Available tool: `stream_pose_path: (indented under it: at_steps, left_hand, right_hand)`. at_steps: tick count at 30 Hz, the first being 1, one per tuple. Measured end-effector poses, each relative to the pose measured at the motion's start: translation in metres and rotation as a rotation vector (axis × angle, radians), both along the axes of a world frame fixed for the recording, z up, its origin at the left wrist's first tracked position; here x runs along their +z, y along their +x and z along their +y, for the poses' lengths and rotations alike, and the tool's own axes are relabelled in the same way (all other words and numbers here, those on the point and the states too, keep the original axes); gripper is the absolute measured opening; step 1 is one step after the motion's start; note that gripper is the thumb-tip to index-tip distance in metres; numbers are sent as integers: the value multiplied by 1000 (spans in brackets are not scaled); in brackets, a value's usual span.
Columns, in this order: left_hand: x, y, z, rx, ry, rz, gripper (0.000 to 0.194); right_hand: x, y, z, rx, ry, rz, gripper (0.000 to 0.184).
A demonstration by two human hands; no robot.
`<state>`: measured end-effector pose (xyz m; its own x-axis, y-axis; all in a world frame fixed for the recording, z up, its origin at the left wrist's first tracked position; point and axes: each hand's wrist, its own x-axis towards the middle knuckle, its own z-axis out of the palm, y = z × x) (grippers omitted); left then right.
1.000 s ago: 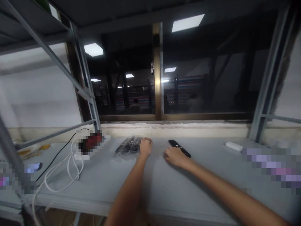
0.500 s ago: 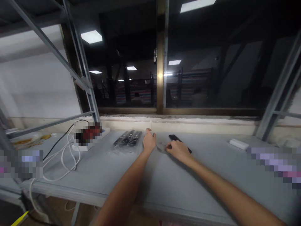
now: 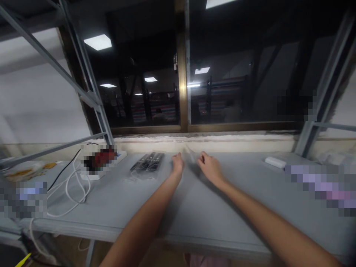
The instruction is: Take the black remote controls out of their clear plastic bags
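Note:
My left hand (image 3: 177, 163) and my right hand (image 3: 210, 167) are raised close together over the far part of the grey table (image 3: 194, 207). Both have their fingers pinched on a thin, clear plastic film (image 3: 190, 155) stretched between them, which is faint and blurred. A bundle of black remotes in clear wrap (image 3: 147, 162) lies on the table just left of my left hand. The single black remote seen earlier by my right hand does not show now.
A white power strip (image 3: 119, 155) with white cables (image 3: 75, 185) lies at the left. A small white box (image 3: 275, 161) sits at the far right. A dark window with a sill (image 3: 211, 141) runs behind the table, between metal rack posts.
Both hands lifted off the table and came together, pinching the clear film. My right hand left the single black remote, which is now out of sight. The view shifted slightly.

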<state>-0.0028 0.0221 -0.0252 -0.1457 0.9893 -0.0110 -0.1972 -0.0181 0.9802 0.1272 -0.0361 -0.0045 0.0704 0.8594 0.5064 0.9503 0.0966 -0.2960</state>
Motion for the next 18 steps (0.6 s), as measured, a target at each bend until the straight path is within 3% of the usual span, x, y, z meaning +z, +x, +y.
stream_pose_path:
  at_steps: [3,5,7,10,13,18]
  left_hand:
    - [1,3,-4,-258,-187,-228,57]
    - [3,5,-5,-412,-182,-315,65]
    - [5,7,-6,-488,-114,-366,64]
    - [5,9,-6,-528,-57,-396,58]
    - [3,12,-6,-559,-108,-349,60]
    - [-4,14,-1,-439,-27,-371,48]
  right_hand:
    - [0,-1,-4,85,59,-35,12]
    - [0,-4,-8,133,65,-101,12]
    - [1,-8,-13,150,34,-155,12]
    - [3,-13,-18,146,-34,-187,22]
    - [3,-14,-20,132,-89,-228,33]
    - [1,-12,-18,79,-114,-301,47]
